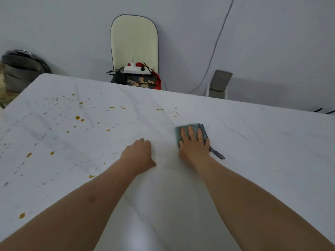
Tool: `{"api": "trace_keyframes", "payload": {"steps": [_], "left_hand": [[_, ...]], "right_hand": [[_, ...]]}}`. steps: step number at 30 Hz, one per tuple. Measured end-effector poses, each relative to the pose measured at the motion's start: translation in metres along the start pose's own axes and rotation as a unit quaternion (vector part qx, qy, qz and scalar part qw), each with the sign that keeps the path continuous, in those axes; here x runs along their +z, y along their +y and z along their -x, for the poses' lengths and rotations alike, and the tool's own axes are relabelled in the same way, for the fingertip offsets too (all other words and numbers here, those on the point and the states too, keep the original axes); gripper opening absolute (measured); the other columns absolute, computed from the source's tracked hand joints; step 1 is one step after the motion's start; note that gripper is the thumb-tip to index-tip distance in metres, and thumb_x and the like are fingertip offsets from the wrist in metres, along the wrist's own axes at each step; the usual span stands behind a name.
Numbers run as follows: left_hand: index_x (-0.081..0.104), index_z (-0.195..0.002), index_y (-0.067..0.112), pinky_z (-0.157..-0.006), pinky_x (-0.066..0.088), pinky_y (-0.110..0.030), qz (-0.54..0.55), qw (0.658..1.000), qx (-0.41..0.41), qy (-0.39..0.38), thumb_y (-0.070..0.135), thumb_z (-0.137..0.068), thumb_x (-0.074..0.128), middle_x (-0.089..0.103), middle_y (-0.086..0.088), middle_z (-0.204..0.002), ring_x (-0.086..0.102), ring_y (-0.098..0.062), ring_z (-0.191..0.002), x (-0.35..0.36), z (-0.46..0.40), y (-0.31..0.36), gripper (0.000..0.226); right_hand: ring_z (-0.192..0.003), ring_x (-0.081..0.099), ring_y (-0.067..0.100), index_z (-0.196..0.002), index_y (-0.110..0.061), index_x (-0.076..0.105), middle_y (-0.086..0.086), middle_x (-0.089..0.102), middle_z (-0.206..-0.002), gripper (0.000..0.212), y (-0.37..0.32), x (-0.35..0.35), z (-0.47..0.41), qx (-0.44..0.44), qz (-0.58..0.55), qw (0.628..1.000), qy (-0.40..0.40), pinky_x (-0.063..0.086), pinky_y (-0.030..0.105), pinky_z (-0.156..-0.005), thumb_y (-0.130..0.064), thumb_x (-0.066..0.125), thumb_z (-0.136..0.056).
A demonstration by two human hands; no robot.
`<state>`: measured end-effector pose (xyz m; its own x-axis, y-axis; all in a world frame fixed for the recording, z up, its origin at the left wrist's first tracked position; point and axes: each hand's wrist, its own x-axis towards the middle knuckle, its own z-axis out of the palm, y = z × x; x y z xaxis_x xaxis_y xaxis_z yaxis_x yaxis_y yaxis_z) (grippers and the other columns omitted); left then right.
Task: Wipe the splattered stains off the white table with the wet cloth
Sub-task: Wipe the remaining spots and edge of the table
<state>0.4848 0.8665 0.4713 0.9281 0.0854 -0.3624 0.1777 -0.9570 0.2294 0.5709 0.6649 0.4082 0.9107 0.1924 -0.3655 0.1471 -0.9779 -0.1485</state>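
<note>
A white marbled table [253,151] fills the view. Orange and grey splattered stains [78,117] are scattered over its left and far-middle part. A folded teal cloth [183,130] with a dark loop strap lies flat right of centre. My right hand [194,144] presses flat on the cloth with fingers spread, covering its near half. My left hand [138,154] rests on the bare table to the left of the cloth, fingers curled into a loose fist with nothing in it.
A cream chair [134,42] stands behind the far table edge with a power strip [137,68] and a dark bag on its seat. A grey bin [20,69] sits at far left, a grey stand [220,84] at far right. A cable runs down the wall.
</note>
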Motion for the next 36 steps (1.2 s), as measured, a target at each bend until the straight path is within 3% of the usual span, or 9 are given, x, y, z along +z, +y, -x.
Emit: {"api": "trace_keyframes", "payload": {"steps": [6,11,15,19,23,27,29,32,36], "left_hand": [[0.058,-0.121,0.018,-0.09,0.052,-0.038,-0.058,0.998,-0.009,-0.023,0.046,-0.07,0.085,0.058,0.0,-0.119,0.06,-0.024,-0.112,-0.001,-0.042,0.002,0.064],[0.057,-0.127,0.019,-0.087,0.053,-0.037,-0.107,0.993,-0.027,-0.037,0.054,-0.064,0.086,0.065,-0.004,-0.113,0.063,-0.026,-0.107,0.0,-0.058,-0.002,0.078],[0.06,-0.128,0.019,-0.088,0.052,-0.035,-0.12,0.992,-0.024,-0.044,0.054,-0.065,0.086,0.066,-0.004,-0.114,0.064,-0.026,-0.108,-0.003,-0.06,0.003,0.077],[0.055,-0.132,0.018,-0.087,0.053,-0.037,-0.1,0.993,-0.031,-0.046,0.054,-0.066,0.086,0.066,-0.005,-0.114,0.063,-0.027,-0.109,-0.004,-0.056,0.0,0.082],[0.05,-0.137,0.016,-0.086,0.051,-0.037,-0.094,0.994,-0.031,-0.04,0.054,-0.068,0.084,0.065,-0.005,-0.117,0.062,-0.027,-0.111,-0.003,-0.051,0.0,0.086],[0.055,-0.128,0.017,-0.087,0.053,-0.038,-0.09,0.995,-0.019,-0.038,0.053,-0.07,0.083,0.063,-0.003,-0.117,0.063,-0.026,-0.108,-0.002,-0.047,0.001,0.074],[0.052,-0.131,0.014,-0.087,0.053,-0.038,-0.089,0.995,-0.018,-0.036,0.053,-0.07,0.084,0.063,-0.004,-0.116,0.063,-0.027,-0.109,-0.001,-0.048,0.001,0.078],[0.051,-0.131,0.013,-0.085,0.053,-0.038,-0.085,0.995,-0.023,-0.036,0.052,-0.069,0.085,0.064,-0.004,-0.114,0.063,-0.027,-0.108,0.001,-0.05,-0.001,0.081],[0.054,-0.126,0.016,-0.082,0.054,-0.039,-0.084,0.996,-0.018,-0.033,0.053,-0.067,0.085,0.063,-0.003,-0.109,0.064,-0.027,-0.102,0.004,-0.052,-0.005,0.076]], "right_hand": [[-0.152,-0.018,0.033,-0.159,-0.034,-0.009,-0.006,-0.019,-0.167,0.062,0.014,-0.053,-0.098,0.018,-0.005,1.0,-0.011,-0.003,0.064,-0.119,-0.043,0.019,-0.105],[-0.153,-0.011,0.037,-0.16,-0.024,-0.004,-0.007,-0.012,-0.168,0.072,-0.013,-0.082,-0.159,0.013,-0.008,1.0,-0.011,0.005,0.062,-0.12,-0.026,0.034,-0.1],[-0.154,-0.001,0.033,-0.161,-0.024,0.005,-0.004,-0.002,-0.169,0.076,-0.052,-0.082,-0.166,-0.079,-0.002,0.997,-0.014,0.01,0.056,-0.123,-0.009,0.04,-0.095],[-0.155,-0.005,0.025,-0.16,-0.033,0.016,-0.008,0.004,-0.169,0.08,-0.068,-0.069,-0.139,-0.189,-0.015,0.981,-0.037,0.003,0.053,-0.124,-0.002,0.042,-0.09],[-0.155,0.001,0.02,-0.157,-0.039,0.025,-0.013,0.012,-0.167,0.073,-0.064,-0.041,-0.1,-0.274,0.013,0.961,-0.038,0.004,0.052,-0.122,-0.01,0.039,-0.092],[-0.153,0.013,0.022,-0.155,-0.041,0.027,-0.013,0.021,-0.165,0.061,-0.021,-0.019,-0.064,-0.348,0.136,0.927,-0.01,0.016,0.047,-0.12,-0.04,0.019,-0.094],[-0.154,0.008,0.021,-0.157,-0.043,0.015,-0.013,0.012,-0.167,0.058,0.013,-0.028,-0.065,-0.3,0.154,0.941,0.009,0.013,0.046,-0.121,-0.045,0.018,-0.099],[-0.155,-0.001,0.023,-0.158,-0.042,-0.002,-0.01,-0.003,-0.168,0.057,0.056,-0.048,-0.089,-0.132,0.133,0.982,0.024,0.01,0.049,-0.123,-0.048,0.017,-0.104],[-0.154,-0.014,0.029,-0.158,-0.038,-0.009,-0.006,-0.016,-0.167,0.061,0.046,-0.056,-0.119,0.008,0.055,0.998,-0.005,-0.002,0.058,-0.121,-0.049,0.013,-0.102]]}}
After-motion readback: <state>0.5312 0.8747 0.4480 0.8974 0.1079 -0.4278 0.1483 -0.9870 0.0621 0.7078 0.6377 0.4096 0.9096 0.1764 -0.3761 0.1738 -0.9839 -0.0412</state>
